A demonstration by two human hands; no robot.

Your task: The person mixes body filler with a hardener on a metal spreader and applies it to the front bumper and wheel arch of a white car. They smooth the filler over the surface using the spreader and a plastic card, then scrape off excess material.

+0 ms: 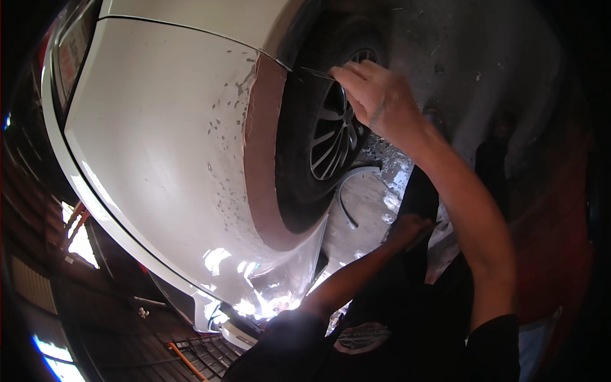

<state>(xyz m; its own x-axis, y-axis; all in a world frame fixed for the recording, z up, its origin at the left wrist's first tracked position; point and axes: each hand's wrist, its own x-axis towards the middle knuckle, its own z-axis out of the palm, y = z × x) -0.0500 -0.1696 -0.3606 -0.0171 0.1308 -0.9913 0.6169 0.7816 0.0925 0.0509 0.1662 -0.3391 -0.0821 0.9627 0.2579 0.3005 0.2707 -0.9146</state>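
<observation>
My right hand (pixel 382 95) is closed in a pinch on a thin, flat blade-like strip (pixel 316 73), held out by the edge of the wheel arch. Beside it is the car's white body panel (pixel 153 121), where a brown band (pixel 261 159) without white paint follows the arch. Small chips and ragged paint edges run along that band. Under the arch sits the black tyre (pixel 294 146) with its spoked wheel (pixel 331 143). Lower down, near my leg, my left hand (pixel 410 232) has its fingers curled in shadow; whatever they hold is unclear.
A curved grey trim strip (pixel 345 197) lies on the floor beside the wheel. Pale flakes (pixel 398 178) are scattered on the concrete. The car's rear window is at the far left, and bright glare covers the lower panel.
</observation>
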